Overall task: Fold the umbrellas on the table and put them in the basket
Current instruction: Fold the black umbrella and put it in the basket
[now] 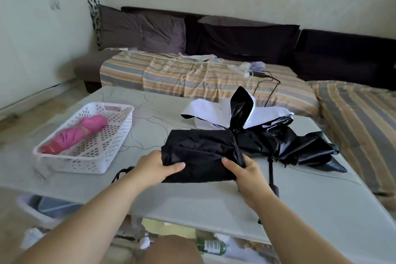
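Pale grey surface (214, 203) under both hands. Black crumpled fabric umbrella (199, 152) gripped by left hand (154, 169) and right hand (248, 176), thumbs on top. Risk: loose canopy beyond the right hand springs open, snagging ribs. White perforated plastic basket (120, 135), beyond the left hand, holds a rolled pink umbrella (75, 135); room is tight.

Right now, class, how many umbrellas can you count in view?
3: pink umbrella in the basket, black umbrella gripped by both hands, white-and-black umbrella behind it.

Basket (111, 135) on table (300, 210) at left, 1 folded umbrella (75, 133) inside, 2 umbrellas (257, 143) right of it
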`<state>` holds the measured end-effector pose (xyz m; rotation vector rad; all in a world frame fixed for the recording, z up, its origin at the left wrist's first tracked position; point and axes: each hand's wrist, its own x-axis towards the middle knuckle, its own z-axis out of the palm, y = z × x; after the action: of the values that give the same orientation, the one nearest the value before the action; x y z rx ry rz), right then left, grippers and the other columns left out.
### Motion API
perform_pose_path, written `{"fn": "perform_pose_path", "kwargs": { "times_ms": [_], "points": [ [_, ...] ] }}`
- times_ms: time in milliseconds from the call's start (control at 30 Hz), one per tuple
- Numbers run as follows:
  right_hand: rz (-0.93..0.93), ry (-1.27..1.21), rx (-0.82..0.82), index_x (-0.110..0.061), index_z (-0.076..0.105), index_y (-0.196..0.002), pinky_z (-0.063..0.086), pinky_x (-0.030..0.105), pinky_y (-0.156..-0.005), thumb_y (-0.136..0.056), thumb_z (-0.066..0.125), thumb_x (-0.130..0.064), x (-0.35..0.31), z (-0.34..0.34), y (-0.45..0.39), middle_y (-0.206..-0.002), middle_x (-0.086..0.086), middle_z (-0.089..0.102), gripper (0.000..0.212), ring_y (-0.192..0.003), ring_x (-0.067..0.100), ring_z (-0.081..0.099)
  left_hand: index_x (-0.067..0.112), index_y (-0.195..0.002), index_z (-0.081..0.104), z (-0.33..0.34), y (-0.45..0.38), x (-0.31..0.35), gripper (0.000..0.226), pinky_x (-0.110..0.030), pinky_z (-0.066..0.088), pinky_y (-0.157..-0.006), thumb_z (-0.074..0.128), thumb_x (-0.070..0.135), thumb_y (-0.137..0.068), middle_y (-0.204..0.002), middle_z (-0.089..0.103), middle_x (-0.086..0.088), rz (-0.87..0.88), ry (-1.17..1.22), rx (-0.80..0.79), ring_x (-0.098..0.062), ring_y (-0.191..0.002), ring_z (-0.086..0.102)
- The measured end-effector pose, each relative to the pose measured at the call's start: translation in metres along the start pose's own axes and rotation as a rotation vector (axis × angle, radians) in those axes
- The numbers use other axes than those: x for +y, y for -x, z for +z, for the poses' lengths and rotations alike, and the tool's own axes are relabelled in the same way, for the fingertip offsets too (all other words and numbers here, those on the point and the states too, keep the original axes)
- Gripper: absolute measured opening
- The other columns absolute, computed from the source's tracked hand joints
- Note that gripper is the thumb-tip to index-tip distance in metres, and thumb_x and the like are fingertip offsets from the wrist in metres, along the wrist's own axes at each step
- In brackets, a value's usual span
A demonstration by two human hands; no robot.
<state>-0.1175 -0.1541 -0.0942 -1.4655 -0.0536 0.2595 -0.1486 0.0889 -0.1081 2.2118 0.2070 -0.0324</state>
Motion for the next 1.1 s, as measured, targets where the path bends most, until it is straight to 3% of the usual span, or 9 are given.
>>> {"fn": "perform_pose_path", "kwargs": {
  "times_ms": [100,200,400,600,700,767,833,933,1100],
  "points": [
    [0.028,-0.024,0.038,-0.012,0.068,-0.100,0.051,0.012,-0.067,-0.088,0.065,-0.009,0.012,0.007,-0.019,-0.093,0.001,0.076,0.012,-0.086,0.012,0.071,0.022,-0.094,0.067,0.001,-0.013,0.001,0.036,-0.030,0.042,-0.086,0.064,0.055,-0.081,-0.086,0.068,0.003,0.034,-0.200,0.132,-0.020,-0.094,0.057],
    [0.073,0.020,0.054,-0.014,0.069,-0.101,0.050,0.011,-0.066,-0.088,0.067,-0.011,0.023,0.005,-0.041,-0.092,-0.003,0.076,0.013,-0.084,0.007,0.071,0.023,-0.090,0.059,0.009,-0.029,0.000,0.023,-0.026,0.028,-0.088,0.062,0.046,-0.087,-0.070,0.050,0.015,0.136,-0.296,0.239,-0.019,-0.086,0.047],
    [0.165,0.416,0.020,-0.019,0.065,-0.102,0.049,0.024,-0.076,-0.085,0.071,-0.018,0.055,-0.011,-0.065,-0.095,-0.004,0.072,0.018,-0.095,0.015,0.066,0.021,-0.097,0.069,0.046,-0.040,-0.040,0.037,-0.040,0.029,-0.101,0.061,0.051,-0.075,-0.076,0.057,0.011,0.165,-0.266,0.267,-0.013,-0.076,0.050],
    [0.217,0.486,0.006,-0.026,0.051,-0.107,0.054,0.034,-0.082,-0.076,0.079,-0.017,0.063,-0.019,-0.067,-0.099,-0.003,0.069,0.042,-0.091,0.017,0.067,0.026,-0.093,0.069,0.061,-0.023,-0.051,0.030,-0.029,0.021,-0.093,0.077,0.044,-0.071,-0.090,0.062,0.003,0.175,-0.142,0.332,0.001,-0.078,0.043],
    [0.217,0.533,-0.039,-0.024,0.056,-0.102,0.057,0.034,-0.077,-0.073,0.083,-0.021,0.059,-0.021,-0.063,-0.097,-0.003,0.071,0.040,-0.086,0.016,0.068,0.040,-0.080,0.057,0.058,-0.019,-0.047,0.037,-0.026,0.019,-0.096,0.055,0.070,-0.057,-0.085,0.061,0.008,0.126,-0.049,0.290,0.014,-0.082,0.042],
    [0.177,0.606,-0.039,-0.023,0.057,-0.099,0.057,0.034,-0.074,-0.074,0.082,-0.028,0.056,-0.020,-0.061,-0.094,-0.002,0.069,0.036,-0.084,0.016,0.067,0.034,-0.070,0.053,0.059,-0.020,-0.045,0.038,-0.031,0.026,-0.098,0.050,0.070,-0.057,-0.075,0.060,0.006,0.067,-0.010,0.328,0.008,-0.081,0.048],
    [0.148,0.660,-0.049,-0.022,0.057,-0.098,0.057,0.033,-0.072,-0.076,0.079,-0.032,0.053,-0.016,-0.060,-0.092,-0.003,0.066,0.033,-0.083,0.016,0.066,0.023,-0.063,0.051,0.059,-0.022,-0.043,0.037,-0.044,0.036,-0.100,0.067,0.056,-0.069,-0.064,0.056,0.005,-0.019,0.007,0.382,-0.010,-0.081,0.054],
    [0.158,0.692,-0.089,-0.019,0.061,-0.097,0.052,0.024,-0.064,-0.082,0.074,-0.034,0.050,-0.014,-0.056,-0.087,-0.003,0.065,0.026,-0.077,0.012,0.063,0.022,-0.063,0.052,0.060,-0.023,-0.043,0.032,-0.053,0.041,-0.096,0.074,0.043,-0.073,-0.064,0.054,0.006,-0.147,0.076,0.374,-0.035,-0.102,0.053],
    [0.239,0.547,-0.129,-0.024,0.059,-0.105,0.048,0.022,-0.072,-0.083,0.074,-0.029,0.054,-0.017,-0.053,-0.096,-0.007,0.066,0.026,-0.089,0.010,0.061,0.020,-0.081,0.061,0.059,-0.018,-0.045,0.024,-0.049,0.046,-0.093,0.071,0.041,-0.074,-0.084,0.064,0.002,-0.245,0.130,0.314,-0.033,-0.111,0.051]
  ]
}}
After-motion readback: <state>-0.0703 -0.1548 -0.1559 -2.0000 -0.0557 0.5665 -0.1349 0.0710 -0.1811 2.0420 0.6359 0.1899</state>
